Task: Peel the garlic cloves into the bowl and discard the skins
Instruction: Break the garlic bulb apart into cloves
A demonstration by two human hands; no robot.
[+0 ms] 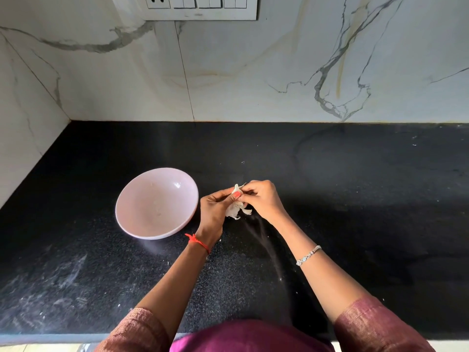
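A pale pink bowl [156,203] stands on the black counter, left of my hands, and looks to hold nothing but a few specks. Just right of it, my left hand [215,210] and my right hand [261,199] meet around a white garlic bulb [234,208]. The left hand grips the bulb from the left, its thumb pressed on top. Fingertips of the right hand pinch the bulb's papery skin near the top. Loose flakes of skin hang below the bulb, above the counter.
The black speckled counter [355,199] runs wide to the right and back to a marble wall [253,72]. A side wall closes off the left. A switch panel [200,7] sits high on the wall. The counter's front edge lies close to my body.
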